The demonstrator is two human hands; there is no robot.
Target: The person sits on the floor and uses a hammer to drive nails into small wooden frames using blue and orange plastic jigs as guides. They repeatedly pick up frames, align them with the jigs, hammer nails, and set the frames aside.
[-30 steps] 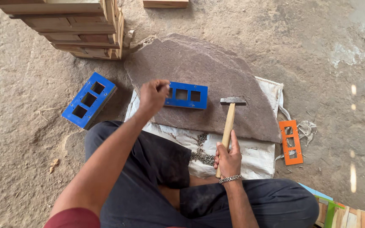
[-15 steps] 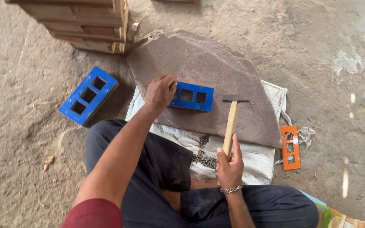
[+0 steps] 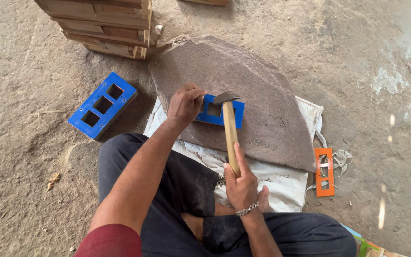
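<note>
Hammer head has swung left since half a second ago and now sits over the blue frame.

Right hand (image 3: 242,183) is wrapped tight on the low end of the wooden handle of the hammer (image 3: 229,124); its steel head hangs above the blue frame (image 3: 217,110). Left hand (image 3: 184,103) is closed on the frame's left edge, pinning it to the stone slab (image 3: 262,95). The frame is flat, rectangular, with square cut-outs. The slab rests on a white sack (image 3: 281,181).

Soft even daylight, sharp focus
</note>
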